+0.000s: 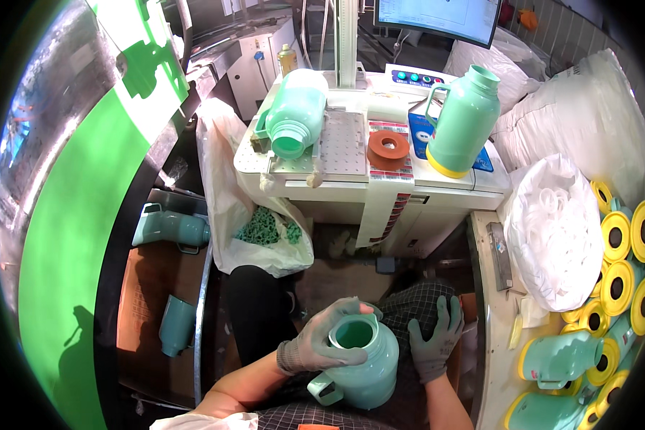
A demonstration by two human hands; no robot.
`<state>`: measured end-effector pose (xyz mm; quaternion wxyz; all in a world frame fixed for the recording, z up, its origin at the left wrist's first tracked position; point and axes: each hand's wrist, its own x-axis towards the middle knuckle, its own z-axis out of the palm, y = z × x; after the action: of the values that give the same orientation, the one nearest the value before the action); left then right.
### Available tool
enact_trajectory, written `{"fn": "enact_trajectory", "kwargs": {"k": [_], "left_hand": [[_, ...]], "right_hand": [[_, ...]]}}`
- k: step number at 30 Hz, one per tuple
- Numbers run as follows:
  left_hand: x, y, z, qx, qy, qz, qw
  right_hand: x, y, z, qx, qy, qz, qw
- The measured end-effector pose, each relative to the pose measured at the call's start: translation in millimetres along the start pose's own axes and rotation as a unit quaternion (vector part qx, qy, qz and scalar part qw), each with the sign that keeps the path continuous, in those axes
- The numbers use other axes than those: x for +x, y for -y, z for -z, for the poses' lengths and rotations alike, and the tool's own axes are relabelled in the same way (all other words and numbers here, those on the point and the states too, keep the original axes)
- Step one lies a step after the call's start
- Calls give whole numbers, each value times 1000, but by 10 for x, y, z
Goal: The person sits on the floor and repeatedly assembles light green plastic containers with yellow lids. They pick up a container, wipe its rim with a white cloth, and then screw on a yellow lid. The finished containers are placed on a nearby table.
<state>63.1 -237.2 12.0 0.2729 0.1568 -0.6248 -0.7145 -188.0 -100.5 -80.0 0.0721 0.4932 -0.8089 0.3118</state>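
Note:
My left hand (315, 345), in a grey glove, is wrapped round the neck of a mint-green plastic jug body (371, 376). The jug stands over my lap, its round mouth facing up and its handle pointing to the lower left. My right hand (436, 342), also gloved, rests beside the jug near my thigh, fingers spread, with nothing in it. On the white worktable (294, 188) ahead, another mint-green jug (298, 107) lies on its side, mouth toward me. An upright jug with a yellow base (466, 122) stands at the table's right.
A brown tape roll (388, 150) sits on a label strip (381, 215) hanging off the table. A bag of green scraps (258, 247) lies ahead left. Jug bodies lie in a cardboard box (147, 287). At right are a bag of white rings (552, 233) and several yellow-based jugs (559, 358).

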Motion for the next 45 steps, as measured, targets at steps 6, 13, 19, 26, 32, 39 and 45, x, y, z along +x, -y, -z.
{"fn": "enact_trajectory", "kwargs": {"k": [6,13,19,26,32,39,45], "left_hand": [[-39,-37,-16,18,-16,-10,1000],[-108,106,-57,137,-105,-79,982],[-22,6,-27,115,6,-56,992],[868,-650,1437,664,-227,-291,651],[1983,-591,2527,906,-114,-222,343],[1646,-994,2536,837,-196,-324,396],[-266,-1793,1379,661,-277,-410,564]], "right_hand": [[-9,-14,-23,2,-1,1,1000],[496,924,677,450,143,2,882],[957,1391,1016,345,426,70,834],[1216,758,1394,412,134,7,901],[1329,771,1260,379,-156,64,910],[1630,745,764,287,-298,101,905],[2181,1255,218,252,-304,121,911]]}}
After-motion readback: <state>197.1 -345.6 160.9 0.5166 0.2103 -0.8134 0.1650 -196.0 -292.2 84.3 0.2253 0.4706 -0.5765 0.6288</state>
